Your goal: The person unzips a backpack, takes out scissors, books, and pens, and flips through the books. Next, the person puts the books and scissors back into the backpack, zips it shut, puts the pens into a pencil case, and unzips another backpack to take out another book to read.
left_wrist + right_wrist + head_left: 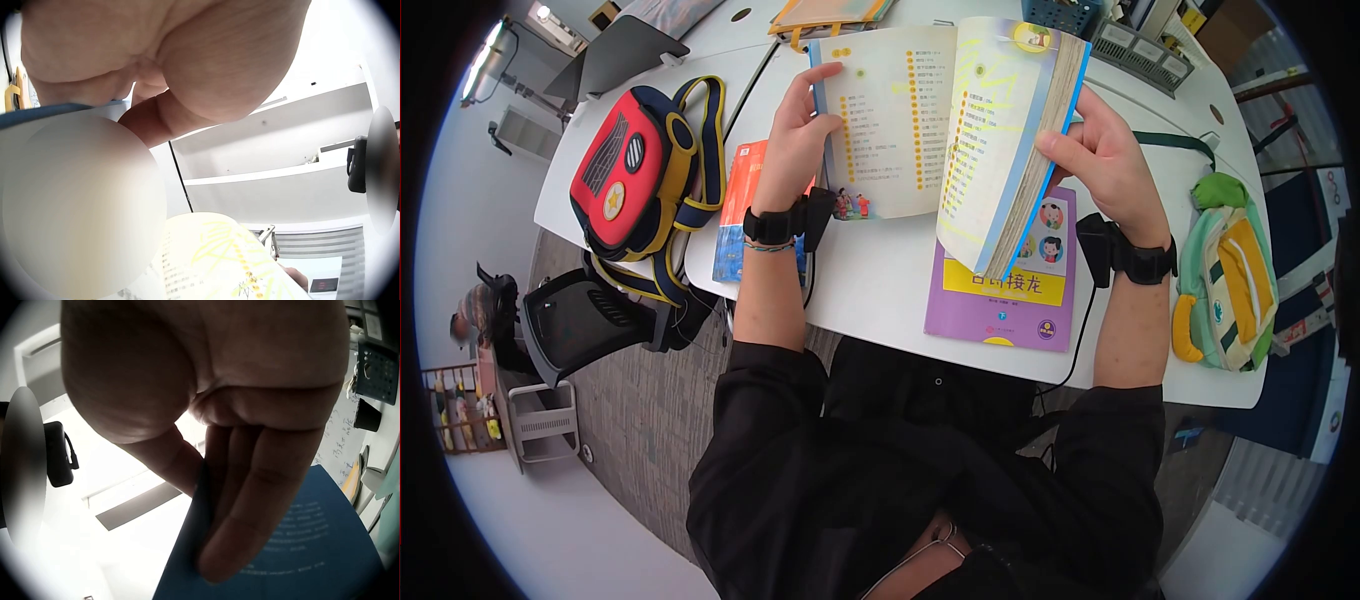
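Observation:
A thick open book point(890, 130) with a blue cover is held up over the table, its printed list pages facing the head camera. My left hand point(793, 150) pinches its left edge, thumb on the page margin. On the other side, my right hand point(1108, 160) grips the thick block of pages, thumb at the page edges and fingers behind the cover. The right wrist view shows those fingers against the blue back cover point(300, 540). Beneath the open book lies a purple book point(1000, 315), partly covered by it. An orange and blue book point(745, 180) lies beside my left wrist.
A red and navy backpack point(630, 170) sits at the table's left edge, near a black chair point(590, 315). To the right lies a green and yellow bag point(1235, 285). A blue basket point(1060, 15) and a grey rack point(1140, 55) stand at the back of the white table point(860, 285).

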Demonstrator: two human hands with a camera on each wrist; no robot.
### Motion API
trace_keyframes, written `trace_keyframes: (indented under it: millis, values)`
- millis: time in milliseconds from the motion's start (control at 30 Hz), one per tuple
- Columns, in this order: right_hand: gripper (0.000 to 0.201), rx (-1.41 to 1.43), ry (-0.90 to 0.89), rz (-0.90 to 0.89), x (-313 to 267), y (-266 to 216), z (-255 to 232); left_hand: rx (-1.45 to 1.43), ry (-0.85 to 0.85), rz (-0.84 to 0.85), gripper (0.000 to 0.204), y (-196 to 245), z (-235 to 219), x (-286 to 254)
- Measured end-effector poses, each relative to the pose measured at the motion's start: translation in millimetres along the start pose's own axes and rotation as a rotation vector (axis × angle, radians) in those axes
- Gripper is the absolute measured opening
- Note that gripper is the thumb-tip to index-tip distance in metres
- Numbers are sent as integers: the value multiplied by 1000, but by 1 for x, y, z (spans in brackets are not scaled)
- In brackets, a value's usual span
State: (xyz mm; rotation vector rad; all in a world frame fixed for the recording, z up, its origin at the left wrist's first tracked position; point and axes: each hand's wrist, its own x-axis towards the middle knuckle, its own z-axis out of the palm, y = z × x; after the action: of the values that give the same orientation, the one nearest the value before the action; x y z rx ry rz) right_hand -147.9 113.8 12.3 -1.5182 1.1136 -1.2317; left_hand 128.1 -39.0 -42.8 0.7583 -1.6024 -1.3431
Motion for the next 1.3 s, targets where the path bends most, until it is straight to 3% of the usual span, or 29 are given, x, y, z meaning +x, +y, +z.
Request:
trace_keyframes:
  millis: [333, 433, 500, 600, 800, 967, 1300]
  values:
    - [56, -16, -33, 26, 0, -1, -2, -42, 0, -12, 52, -3, -1, 1]
    - [50, -17, -11, 19, -1, -2, -2, -136, -18, -2, 42, -7, -2, 3]
    - [44, -13, 5, 9, -1, -2, -4, -436, -15, -59, 38, 0, -1, 3]
    - [45, -53, 19, 29, -3, 0, -14, -517, -14, -86, 38, 4, 2, 2]
    - [46, -39, 28, 32, -2, 2, -12, -239, 11, -54, 35, 1, 3, 0]
    - [45, 13, 1, 1, 4, 3, 8, -293, 26, -37, 36, 3, 3, 0]
    - [46, -61, 43, 7, -1, 4, -15, -308, 29, -28, 42, 5, 4, 0]
